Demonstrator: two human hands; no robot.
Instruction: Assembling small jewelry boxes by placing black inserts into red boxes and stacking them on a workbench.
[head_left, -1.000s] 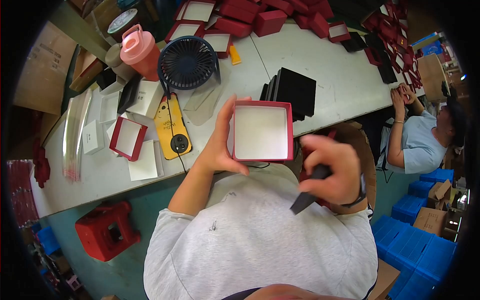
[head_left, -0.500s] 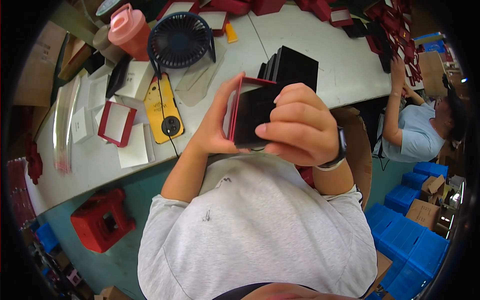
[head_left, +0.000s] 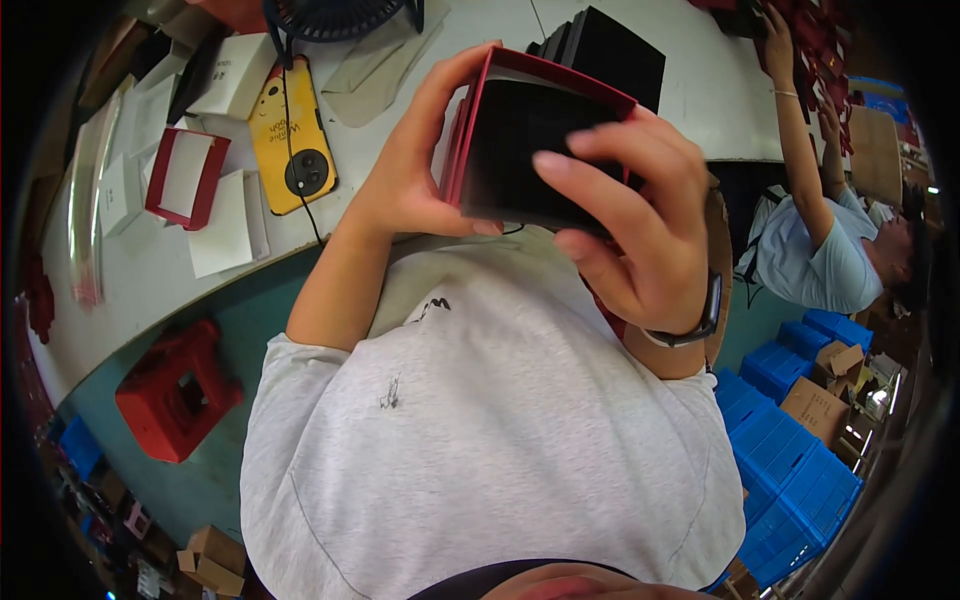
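Observation:
A red box tray (head_left: 480, 110) with a black insert (head_left: 525, 150) filling it is held up close to my chest. My left hand (head_left: 410, 175) grips the tray from its left side, thumb under the lower edge. My right hand (head_left: 640, 230) lies over the black insert with its fingers spread across the face and lower right corner. A watch sits on my right wrist.
On the white table (head_left: 130, 280) lie a yellow phone (head_left: 290, 135), a red empty tray (head_left: 185, 175), white cards and a black fan at the top. A stack of black inserts (head_left: 610, 45) stands behind. A red stool (head_left: 175, 390) is on the floor. Another person (head_left: 820, 240) reaches across at right, near blue crates (head_left: 790, 470).
The white-lined red tray was empty and my right hand held a black piece below it. The black insert now sits in the tray, and both hands have brought the box closer to my chest.

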